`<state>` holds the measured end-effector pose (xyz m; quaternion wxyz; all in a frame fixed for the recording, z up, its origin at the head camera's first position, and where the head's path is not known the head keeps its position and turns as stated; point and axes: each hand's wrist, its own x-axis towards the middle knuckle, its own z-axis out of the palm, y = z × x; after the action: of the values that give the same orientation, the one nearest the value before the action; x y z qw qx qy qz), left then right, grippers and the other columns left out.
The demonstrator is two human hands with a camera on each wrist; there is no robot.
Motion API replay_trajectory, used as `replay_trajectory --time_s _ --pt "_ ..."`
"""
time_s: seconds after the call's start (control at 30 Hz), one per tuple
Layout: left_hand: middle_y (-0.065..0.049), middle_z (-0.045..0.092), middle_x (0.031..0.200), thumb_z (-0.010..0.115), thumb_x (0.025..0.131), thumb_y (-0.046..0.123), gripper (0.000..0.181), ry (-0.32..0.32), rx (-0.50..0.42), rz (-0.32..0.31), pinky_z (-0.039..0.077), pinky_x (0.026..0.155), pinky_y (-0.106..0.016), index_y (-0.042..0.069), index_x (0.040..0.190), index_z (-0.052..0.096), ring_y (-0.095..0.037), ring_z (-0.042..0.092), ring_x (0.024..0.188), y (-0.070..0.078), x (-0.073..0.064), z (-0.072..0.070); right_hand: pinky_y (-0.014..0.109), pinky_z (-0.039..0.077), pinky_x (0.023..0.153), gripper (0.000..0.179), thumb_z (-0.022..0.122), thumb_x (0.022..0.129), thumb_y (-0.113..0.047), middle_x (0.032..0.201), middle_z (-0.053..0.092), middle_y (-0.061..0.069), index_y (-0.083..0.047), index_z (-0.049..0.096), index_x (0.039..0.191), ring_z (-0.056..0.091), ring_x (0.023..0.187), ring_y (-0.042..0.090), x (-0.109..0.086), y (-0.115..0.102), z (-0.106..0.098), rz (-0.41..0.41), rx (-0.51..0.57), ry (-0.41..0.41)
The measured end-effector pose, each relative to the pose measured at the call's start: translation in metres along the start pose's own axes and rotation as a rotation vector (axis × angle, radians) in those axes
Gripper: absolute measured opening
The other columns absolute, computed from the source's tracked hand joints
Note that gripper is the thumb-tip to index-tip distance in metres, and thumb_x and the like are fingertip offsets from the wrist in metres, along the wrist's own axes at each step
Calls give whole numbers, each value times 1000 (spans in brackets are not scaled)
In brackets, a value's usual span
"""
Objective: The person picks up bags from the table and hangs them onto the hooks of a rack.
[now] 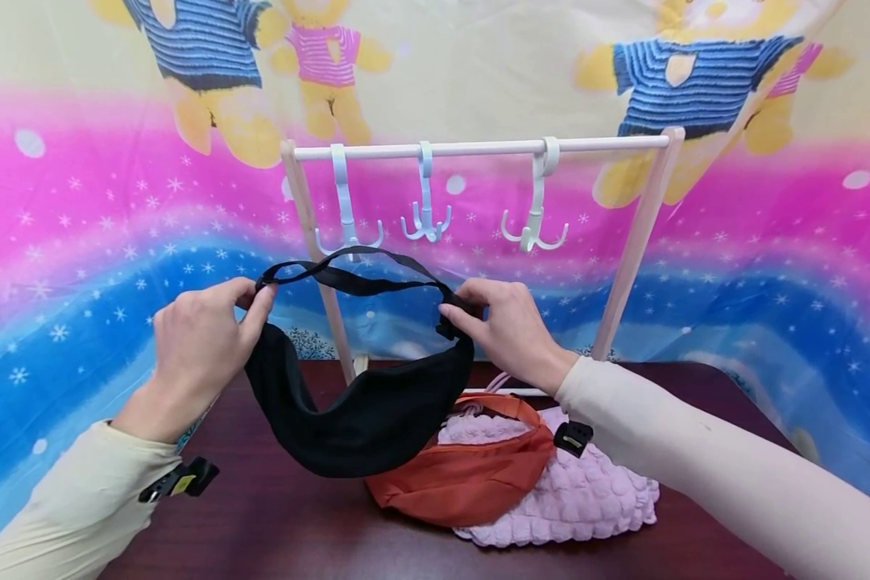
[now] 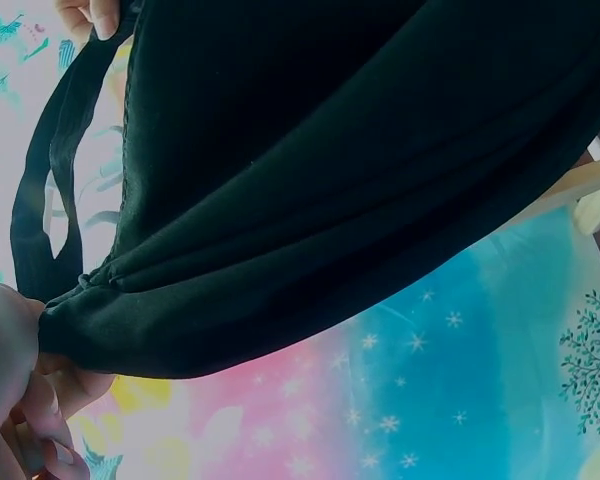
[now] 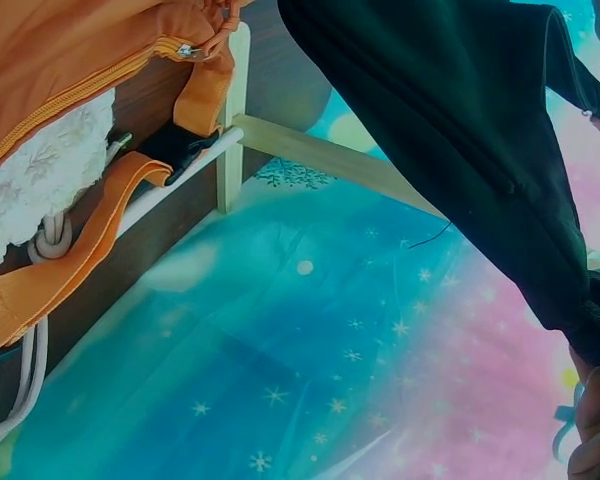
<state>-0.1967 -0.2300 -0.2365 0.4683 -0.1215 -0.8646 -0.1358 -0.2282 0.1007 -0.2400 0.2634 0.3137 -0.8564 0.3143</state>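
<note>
A black waist bag (image 1: 362, 427) hangs in the air between both hands, its strap (image 1: 362, 282) looping up above the body. The left hand (image 1: 206, 334) pinches one end where strap meets bag; the left wrist view shows the black fabric (image 2: 310, 200) spreading away from those fingers. At the other end, near a dark buckle, the right hand (image 1: 507, 326) pinches the strap between thumb and fingers. Below lie an orange waist bag (image 1: 471, 483) and a pink puffy quilted bag (image 1: 594, 491), the orange one partly on top.
Behind the hands stands a rack with a white rail (image 1: 486, 148) and wooden posts (image 1: 641, 242). On the rail hang a blue hook (image 1: 345, 197), another blue hook (image 1: 426, 193) and a pale green hook (image 1: 536, 193). A dark red table (image 1: 261, 499) lies beneath; a printed cloth (image 1: 80, 242) covers the background.
</note>
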Motion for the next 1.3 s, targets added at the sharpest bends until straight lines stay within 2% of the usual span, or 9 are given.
replay_trajectory --time_s 0.6,0.93,1.3 --pt "-17 71 71 69 96 23 22 -8 3 -6 22 41 -31 3 92 76 -19 38 44 0 3 -1 30 48 66 8 72 95 -20 84 73 0 -13 73 95 64 75 11 -1 4 -1 -6 2 2" --pt "-17 72 73 69 96 24 23 -4 -2 -26 23 42 -31 3 92 76 -19 37 44 0 5 -1 30 47 65 8 72 95 -19 84 73 3 -10 73 96 63 73 12 2 5 -3 -1 7 31" --pt "-20 72 76 68 97 27 27 -14 -10 -50 25 42 -31 1 94 76 -20 38 46 0 11 -4 33 52 71 10 72 95 -18 89 77 7 -8 73 98 68 77 15 8 5 -6 38 18 54"
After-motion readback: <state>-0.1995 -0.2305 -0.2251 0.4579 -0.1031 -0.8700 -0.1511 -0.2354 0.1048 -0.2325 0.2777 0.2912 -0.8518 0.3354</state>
